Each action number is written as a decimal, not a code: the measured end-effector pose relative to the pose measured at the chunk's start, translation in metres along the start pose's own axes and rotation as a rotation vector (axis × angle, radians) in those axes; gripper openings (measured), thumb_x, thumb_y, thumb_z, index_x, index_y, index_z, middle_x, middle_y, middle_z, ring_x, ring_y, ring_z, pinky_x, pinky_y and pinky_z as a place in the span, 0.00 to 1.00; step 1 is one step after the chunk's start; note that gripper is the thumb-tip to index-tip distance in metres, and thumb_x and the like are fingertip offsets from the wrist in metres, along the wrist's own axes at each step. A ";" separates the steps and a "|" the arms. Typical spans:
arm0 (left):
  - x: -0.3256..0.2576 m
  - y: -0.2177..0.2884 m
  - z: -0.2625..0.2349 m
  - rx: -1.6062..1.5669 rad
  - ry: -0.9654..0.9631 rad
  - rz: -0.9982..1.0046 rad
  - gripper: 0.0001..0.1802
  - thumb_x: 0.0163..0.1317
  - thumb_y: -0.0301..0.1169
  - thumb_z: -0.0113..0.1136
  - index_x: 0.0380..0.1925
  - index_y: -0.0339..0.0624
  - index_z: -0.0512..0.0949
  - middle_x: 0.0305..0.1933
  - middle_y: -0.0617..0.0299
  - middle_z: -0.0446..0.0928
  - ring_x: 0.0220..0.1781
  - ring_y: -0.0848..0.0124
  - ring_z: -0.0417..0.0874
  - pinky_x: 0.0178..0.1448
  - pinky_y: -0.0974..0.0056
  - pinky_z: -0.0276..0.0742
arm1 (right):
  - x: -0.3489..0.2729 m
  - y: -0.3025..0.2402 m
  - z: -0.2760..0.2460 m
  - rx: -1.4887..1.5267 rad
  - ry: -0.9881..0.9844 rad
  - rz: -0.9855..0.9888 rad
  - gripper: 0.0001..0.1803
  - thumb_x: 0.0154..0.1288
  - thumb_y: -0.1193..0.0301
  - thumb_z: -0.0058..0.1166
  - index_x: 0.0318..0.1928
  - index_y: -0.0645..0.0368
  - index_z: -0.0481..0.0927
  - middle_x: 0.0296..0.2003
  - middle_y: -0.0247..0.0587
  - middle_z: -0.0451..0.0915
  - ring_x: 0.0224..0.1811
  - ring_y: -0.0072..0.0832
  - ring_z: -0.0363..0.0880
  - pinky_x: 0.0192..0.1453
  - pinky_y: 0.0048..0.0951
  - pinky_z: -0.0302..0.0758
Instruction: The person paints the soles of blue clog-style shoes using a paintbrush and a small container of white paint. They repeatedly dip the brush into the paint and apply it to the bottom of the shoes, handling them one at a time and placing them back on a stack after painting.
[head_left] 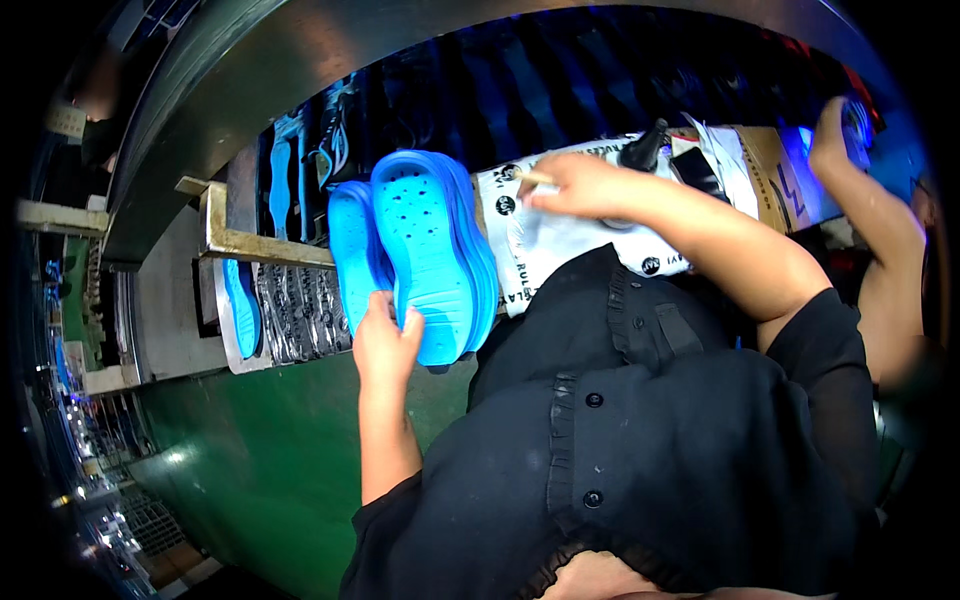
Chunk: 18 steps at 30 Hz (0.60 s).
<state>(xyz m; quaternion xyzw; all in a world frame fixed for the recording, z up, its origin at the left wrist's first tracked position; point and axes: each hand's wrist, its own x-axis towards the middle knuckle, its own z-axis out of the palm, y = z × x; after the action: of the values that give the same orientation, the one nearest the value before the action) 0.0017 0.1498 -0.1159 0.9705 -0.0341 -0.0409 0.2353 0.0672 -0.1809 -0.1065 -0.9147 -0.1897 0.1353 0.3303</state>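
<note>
Two groups of bright blue shoe soles stand side by side at the bench edge: a right stack (430,260), its top sole dotted with holes, and a left one (350,235). My left hand (385,340) grips the near left edge of the right stack, thumb on top, other fingers partly hidden between the groups. Over a white printed plastic sheet (525,245), my right hand (580,187) is closed around a thin, pale, wood-coloured stick (535,177). Whether the stick has a tip or bristles cannot be made out. A black bottle-like object (645,145) stands beyond my right forearm.
Dark conveyor slats (480,85) carrying sole parts run along the far side under a curved metal hood (300,50). A metal bracket (250,240) juts in at left, near another blue sole (240,305). At right, another person's arm (870,210) reaches in.
</note>
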 end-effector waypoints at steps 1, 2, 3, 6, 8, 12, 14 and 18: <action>0.003 -0.007 -0.004 -0.084 -0.027 -0.008 0.16 0.55 0.36 0.58 0.36 0.34 0.72 0.27 0.50 0.76 0.26 0.57 0.77 0.34 0.58 0.72 | -0.009 0.004 -0.012 0.094 0.124 -0.059 0.17 0.61 0.59 0.51 0.45 0.57 0.80 0.39 0.45 0.78 0.37 0.31 0.77 0.45 0.33 0.74; 0.004 -0.015 -0.008 -0.168 -0.055 -0.014 0.15 0.57 0.36 0.58 0.35 0.34 0.72 0.25 0.52 0.75 0.24 0.62 0.76 0.32 0.61 0.72 | -0.022 0.008 -0.022 0.187 0.251 -0.116 0.15 0.65 0.62 0.47 0.45 0.57 0.80 0.39 0.41 0.78 0.35 0.27 0.76 0.42 0.31 0.74; -0.002 -0.017 -0.016 -0.406 -0.069 -0.048 0.13 0.60 0.35 0.58 0.36 0.36 0.71 0.26 0.60 0.74 0.26 0.74 0.74 0.31 0.66 0.69 | -0.035 -0.002 -0.035 0.255 0.368 -0.040 0.16 0.66 0.61 0.45 0.43 0.58 0.81 0.39 0.42 0.78 0.37 0.29 0.76 0.44 0.31 0.74; -0.011 -0.007 -0.039 -1.177 -0.249 -0.112 0.17 0.56 0.30 0.59 0.43 0.37 0.68 0.37 0.60 0.75 0.36 0.76 0.76 0.39 0.70 0.73 | -0.087 0.022 -0.047 0.467 0.773 -0.009 0.21 0.71 0.59 0.37 0.44 0.59 0.81 0.35 0.36 0.77 0.37 0.24 0.73 0.47 0.27 0.71; -0.012 0.013 -0.045 -1.319 -0.342 -0.082 0.19 0.53 0.31 0.59 0.44 0.37 0.67 0.40 0.55 0.76 0.41 0.71 0.80 0.47 0.67 0.77 | -0.128 0.046 -0.044 0.579 0.879 0.155 0.29 0.73 0.51 0.27 0.44 0.57 0.80 0.27 0.30 0.71 0.30 0.18 0.68 0.38 0.21 0.68; -0.032 0.034 -0.008 -1.463 -0.289 -0.328 0.46 0.41 0.33 0.63 0.62 0.30 0.55 0.49 0.47 0.73 0.47 0.57 0.79 0.54 0.55 0.76 | -0.170 0.072 -0.014 1.040 0.842 0.316 0.33 0.72 0.48 0.31 0.43 0.66 0.78 0.21 0.30 0.72 0.24 0.16 0.67 0.31 0.16 0.66; -0.030 0.046 0.013 -1.368 -0.453 -0.264 0.44 0.40 0.33 0.64 0.59 0.29 0.60 0.52 0.47 0.73 0.51 0.57 0.78 0.56 0.58 0.74 | -0.176 0.071 -0.003 1.000 0.823 0.364 0.27 0.70 0.51 0.40 0.40 0.66 0.80 0.24 0.34 0.76 0.26 0.16 0.69 0.33 0.16 0.68; -0.010 0.085 0.024 -1.352 -0.548 -0.165 0.40 0.46 0.34 0.65 0.58 0.29 0.61 0.53 0.49 0.73 0.52 0.60 0.78 0.56 0.59 0.73 | -0.168 0.073 0.000 0.829 0.778 0.252 0.19 0.67 0.59 0.50 0.38 0.65 0.81 0.28 0.37 0.79 0.30 0.18 0.72 0.36 0.18 0.69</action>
<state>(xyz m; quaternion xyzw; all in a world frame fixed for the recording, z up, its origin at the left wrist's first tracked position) -0.0150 0.0646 -0.0979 0.5676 0.0142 -0.3118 0.7619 -0.0640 -0.3063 -0.1341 -0.7068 0.1246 -0.1098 0.6877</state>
